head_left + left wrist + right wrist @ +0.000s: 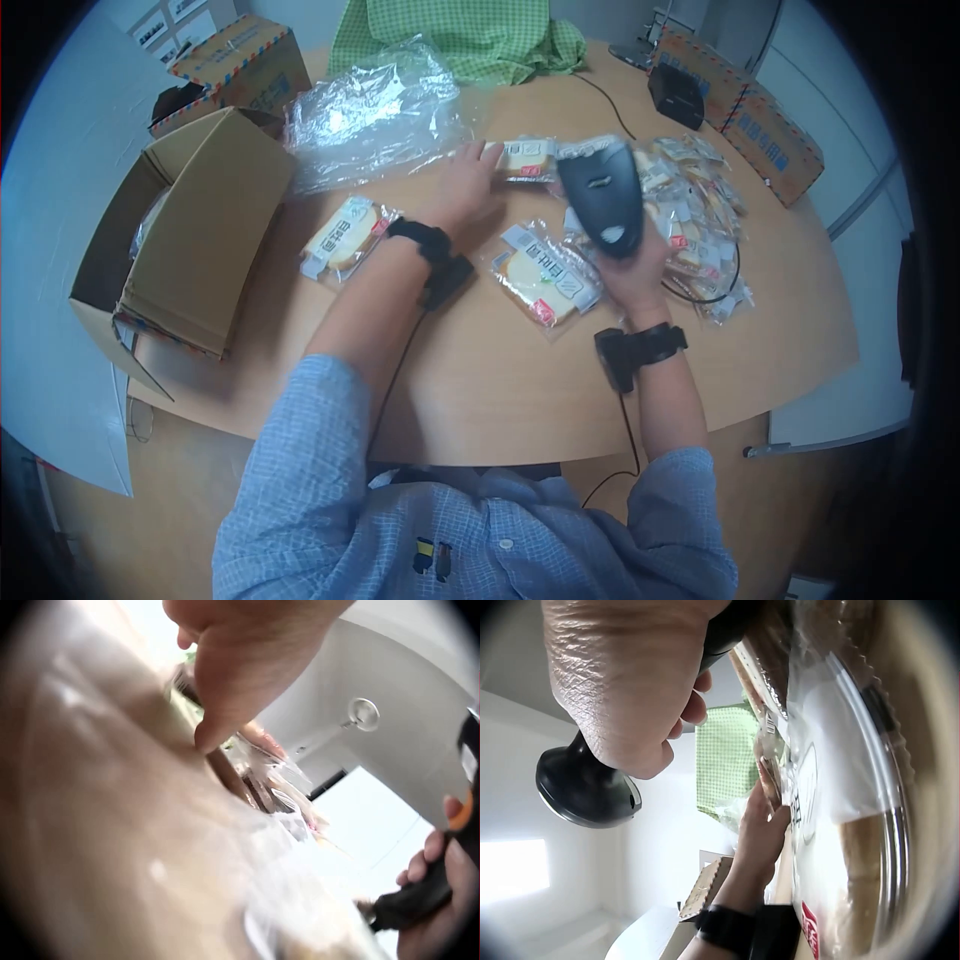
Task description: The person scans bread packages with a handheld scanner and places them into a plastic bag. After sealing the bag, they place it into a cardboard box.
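Observation:
My right hand [635, 270] grips the handle of a black barcode scanner [600, 195], its broad head tilted up over the packets. In the left wrist view, fingers curl round the handle near an orange trigger [462, 813]. My left hand [468, 185] reaches to the middle of the table and pinches the left end of a clear packet of sliced bread [528, 160]; the right wrist view shows this packet [769, 776] tilted at the fingertips. Another bread packet [545, 275] lies flat left of my right wrist, and one more [348, 240] lies left of my left forearm.
Several bread packets [700, 215] are heaped at the right, with a black cable beside them. An open cardboard box [205, 220] stands at the left. Behind are a clear plastic bag [375, 110], a green checked cloth [455, 35], a black device [676, 96] and more cartons [770, 145].

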A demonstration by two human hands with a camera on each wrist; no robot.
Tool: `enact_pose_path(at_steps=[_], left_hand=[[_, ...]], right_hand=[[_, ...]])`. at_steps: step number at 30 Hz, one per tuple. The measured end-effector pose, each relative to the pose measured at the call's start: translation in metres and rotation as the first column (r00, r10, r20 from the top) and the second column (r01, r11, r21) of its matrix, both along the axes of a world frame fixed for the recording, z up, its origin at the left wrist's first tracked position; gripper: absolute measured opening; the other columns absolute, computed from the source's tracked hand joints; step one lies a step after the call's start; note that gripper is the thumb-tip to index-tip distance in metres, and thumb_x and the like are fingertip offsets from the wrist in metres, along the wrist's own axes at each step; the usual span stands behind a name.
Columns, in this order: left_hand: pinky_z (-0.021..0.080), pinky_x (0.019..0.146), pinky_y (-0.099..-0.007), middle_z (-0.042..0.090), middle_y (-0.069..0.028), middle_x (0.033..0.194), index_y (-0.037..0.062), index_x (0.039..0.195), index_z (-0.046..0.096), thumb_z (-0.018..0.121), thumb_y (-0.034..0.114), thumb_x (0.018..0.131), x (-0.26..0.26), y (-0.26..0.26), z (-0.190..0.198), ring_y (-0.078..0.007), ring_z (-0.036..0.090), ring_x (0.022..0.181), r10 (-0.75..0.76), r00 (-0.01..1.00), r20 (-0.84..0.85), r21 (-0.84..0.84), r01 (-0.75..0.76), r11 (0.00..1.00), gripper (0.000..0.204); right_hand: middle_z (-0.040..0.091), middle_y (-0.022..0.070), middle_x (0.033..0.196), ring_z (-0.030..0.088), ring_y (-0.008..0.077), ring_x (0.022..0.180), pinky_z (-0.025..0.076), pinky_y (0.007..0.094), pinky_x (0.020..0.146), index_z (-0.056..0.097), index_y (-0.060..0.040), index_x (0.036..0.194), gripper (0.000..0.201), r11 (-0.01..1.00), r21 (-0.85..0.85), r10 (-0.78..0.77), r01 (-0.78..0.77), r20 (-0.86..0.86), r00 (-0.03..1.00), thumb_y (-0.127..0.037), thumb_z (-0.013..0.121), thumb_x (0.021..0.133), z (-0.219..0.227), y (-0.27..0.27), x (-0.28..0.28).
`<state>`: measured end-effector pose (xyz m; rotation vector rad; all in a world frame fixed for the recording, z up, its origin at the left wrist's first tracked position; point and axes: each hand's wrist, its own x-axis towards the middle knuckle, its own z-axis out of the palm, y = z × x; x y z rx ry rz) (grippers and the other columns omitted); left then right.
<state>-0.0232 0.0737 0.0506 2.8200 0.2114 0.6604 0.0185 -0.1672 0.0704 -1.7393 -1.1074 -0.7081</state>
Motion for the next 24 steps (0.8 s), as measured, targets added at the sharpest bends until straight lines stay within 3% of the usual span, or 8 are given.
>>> enact_pose_path(at_steps=[3, 5, 6, 7, 11, 12, 15, 24], left_hand=[[0.043, 0.084, -0.0413, 0.051, -0.0162, 0.117, 0.011, 0.12, 0.049, 0.063, 0.019, 0.071, 0.024, 0.007, -0.008, -0.0348, 0.052, 0.103, -0.049, 0.988, 0.15, 0.095, 0.035, 0.995, 0.052], [0.045, 0.078, -0.041, 0.059, -0.018, 0.102, 0.0098, 0.11, 0.058, 0.058, 0.016, 0.077, 0.034, 0.013, -0.006, -0.0348, 0.057, 0.093, -0.016, 0.985, 0.174, -0.226, 0.056, 0.972, 0.033], [0.046, 0.078, -0.0407, 0.062, -0.0176, 0.092, 0.0078, 0.101, 0.063, 0.053, 0.015, 0.081, 0.039, 0.016, -0.006, -0.0353, 0.059, 0.086, 0.002, 0.942, 0.336, -0.276, 0.096, 0.956, 0.023], [0.048, 0.073, -0.0385, 0.063, -0.0182, 0.091, 0.0043, 0.109, 0.057, 0.054, 0.018, 0.083, 0.035, 0.021, 0.008, -0.0323, 0.062, 0.083, 0.046, 0.975, 0.219, -0.346, 0.033, 0.938, 0.029], [0.05, 0.06, -0.0333, 0.063, -0.0108, 0.083, -0.0012, 0.112, 0.049, 0.059, 0.023, 0.083, 0.01, 0.053, 0.045, -0.0182, 0.063, 0.07, -0.012, 0.967, 0.253, -0.853, 0.229, 0.468, 0.039], [0.051, 0.063, -0.0272, 0.061, -0.004, 0.087, 0.0002, 0.105, 0.053, 0.056, 0.024, 0.087, -0.004, 0.059, 0.06, -0.0104, 0.06, 0.068, -0.085, 0.991, 0.101, -0.846, 0.131, 0.517, 0.03], [0.051, 0.067, -0.0272, 0.059, -0.002, 0.093, 0.001, 0.11, 0.053, 0.05, 0.029, 0.091, -0.032, 0.07, 0.069, -0.0105, 0.059, 0.076, -0.175, 0.983, -0.053, -0.894, 0.031, 0.447, 0.034], [0.051, 0.073, -0.0321, 0.058, -0.0069, 0.101, 0.0028, 0.119, 0.049, 0.045, 0.031, 0.092, -0.066, 0.047, 0.062, -0.0159, 0.059, 0.087, -0.201, 0.976, -0.078, -0.936, -0.003, 0.351, 0.039]], right_hand=[[0.056, 0.0153, 0.079, 0.058, 0.0342, 0.071, 0.047, 0.0372, 0.061, 0.053, -0.0007, 0.103, 0.045, 0.998, -0.065, 0.03, -0.026, 0.067, 0.997, -0.006, 0.069, 0.061, -0.001, 0.002, -0.002], [0.057, 0.0145, 0.079, 0.058, 0.0327, 0.071, 0.047, 0.0361, 0.061, 0.053, -0.0004, 0.105, 0.048, 0.995, -0.091, 0.04, -0.035, 0.052, 0.998, -0.006, 0.07, 0.06, 0.0, 0.0, -0.002], [0.057, 0.0145, 0.079, 0.058, 0.0327, 0.071, 0.047, 0.0361, 0.061, 0.053, -0.0004, 0.105, 0.048, 0.995, -0.089, 0.039, -0.034, 0.053, 0.998, -0.006, 0.07, 0.06, 0.0, 0.0, 0.0], [0.057, 0.0139, 0.079, 0.059, 0.0318, 0.071, 0.048, 0.0357, 0.061, 0.053, -0.0007, 0.105, 0.048, 0.994, -0.103, 0.037, -0.032, 0.05, 0.998, -0.006, 0.07, 0.06, 0.0, 0.0, 0.001], [0.058, 0.0122, 0.08, 0.059, 0.0291, 0.072, 0.048, 0.0351, 0.061, 0.053, -0.0025, 0.107, 0.05, 0.987, -0.146, 0.074, -0.065, 0.052, 0.996, -0.005, 0.07, 0.061, 0.004, 0.005, -0.005], [0.058, 0.0111, 0.08, 0.06, 0.0283, 0.072, 0.049, 0.0351, 0.061, 0.053, -0.0049, 0.109, 0.052, 0.983, -0.161, 0.09, -0.083, 0.036, 0.995, -0.005, 0.07, 0.06, 0.007, 0.006, -0.008], [0.059, 0.0103, 0.081, 0.06, 0.0273, 0.073, 0.048, 0.034, 0.062, 0.052, -0.0068, 0.111, 0.054, 0.957, -0.262, 0.128, -0.125, -0.004, 0.992, -0.006, 0.07, 0.06, 0.007, 0.008, -0.014], [0.059, 0.0102, 0.082, 0.059, 0.027, 0.074, 0.047, 0.0345, 0.063, 0.053, -0.0092, 0.113, 0.056, 0.894, -0.367, 0.27, -0.257, -0.017, 0.963, -0.006, 0.068, 0.059, 0.004, 0.016, -0.027]])
